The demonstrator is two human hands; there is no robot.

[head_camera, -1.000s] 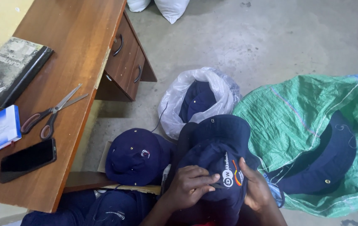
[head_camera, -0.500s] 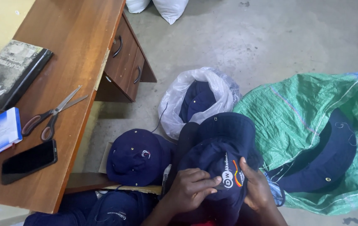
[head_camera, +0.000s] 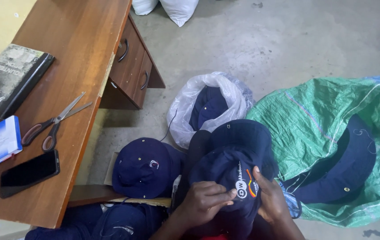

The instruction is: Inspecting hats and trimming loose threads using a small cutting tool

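Concrete floor, wooden desk (head_camera: 79, 66) at left carrying scissors (head_camera: 54, 122) and a black phone (head_camera: 29, 173). Navy cap (head_camera: 230, 171) sits at bottom centre, directly under both hands, crown up, its long axis running toward the white plastic bag (head_camera: 190, 104) beyond. Left hand (head_camera: 203, 202) lies on the cap's front panel, fingers curled narrow, tips pinching at the embroidered logo (head_camera: 245, 184). Right hand (head_camera: 272, 200) grips the cap's right side, thumb on top. 2 hands equally near. Green woven sack (head_camera: 327, 120) just right.
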